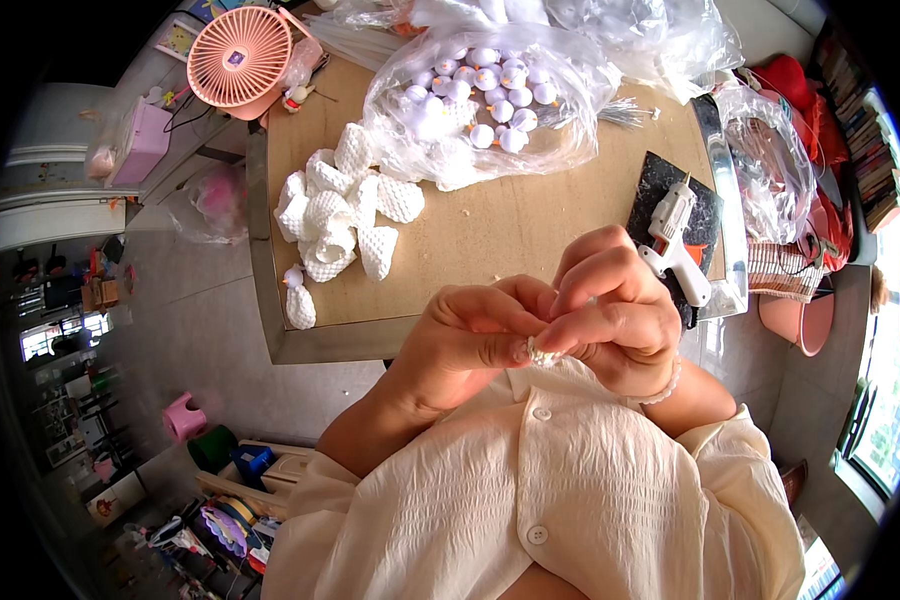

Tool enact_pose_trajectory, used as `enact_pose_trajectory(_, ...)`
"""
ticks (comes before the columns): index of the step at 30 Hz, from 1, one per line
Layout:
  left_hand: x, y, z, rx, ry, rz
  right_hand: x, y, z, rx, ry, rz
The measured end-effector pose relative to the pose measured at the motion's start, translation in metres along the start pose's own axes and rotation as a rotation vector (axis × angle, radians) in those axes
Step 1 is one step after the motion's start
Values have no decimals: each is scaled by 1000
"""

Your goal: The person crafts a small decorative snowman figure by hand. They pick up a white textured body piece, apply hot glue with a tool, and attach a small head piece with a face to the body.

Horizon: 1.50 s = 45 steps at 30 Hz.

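Note:
Close in front of my chest, my left hand and my right hand pinch a small white textured piece between their fingertips; the fingers hide most of it. On the table beyond lies a pile of white crocheted pieces. Near the table's front left corner rests a small white ball head with an orange beak, touching a white crocheted piece. A clear plastic bag at the table's far side holds several white balls with orange beaks. To the right, a white hot glue gun lies on a dark marbled board.
A pink fan stands at the back left. Thin wire-like strands lie beside the bag. More clear plastic bags are heaped at the back. A metal edge borders the table. A pink bucket stands at the right.

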<state>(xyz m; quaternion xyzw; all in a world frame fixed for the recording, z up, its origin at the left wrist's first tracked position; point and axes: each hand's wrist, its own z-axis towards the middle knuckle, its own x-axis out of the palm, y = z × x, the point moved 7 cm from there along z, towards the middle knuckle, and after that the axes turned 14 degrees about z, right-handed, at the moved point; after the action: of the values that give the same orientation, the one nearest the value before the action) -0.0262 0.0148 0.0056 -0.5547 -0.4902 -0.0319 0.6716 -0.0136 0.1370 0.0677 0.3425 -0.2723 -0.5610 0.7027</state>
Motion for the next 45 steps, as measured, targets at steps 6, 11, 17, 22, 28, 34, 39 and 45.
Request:
enact_pose_trajectory(6,1,1,1,-102,22,-34,4,-2,4,71,61,-10)
enact_pose_trajectory(11,-3,9,-2,-212,43,-4,4,0,5,96,138,-2)
enact_pose_trajectory(17,11,4,-2,-241,138,269,-1,0,5,61,136,-115)
enact_pose_trajectory(22,17,-10,-6,-227,172,464,-1,3,4,36,115,-120)
enact_pose_trajectory(28,17,-22,-3,-176,177,792,-1,-1,-4,7,75,-88)
enact_pose_trajectory(34,26,-18,2,-125,88,612,-5,5,0,-11,47,-90)
enact_pose_trajectory(39,5,-1,12,102,88,542,-25,6,-2,147,40,-297)
enact_pose_trajectory(45,2,-6,22,206,-2,473,-117,-5,-84,731,-25,-1183)
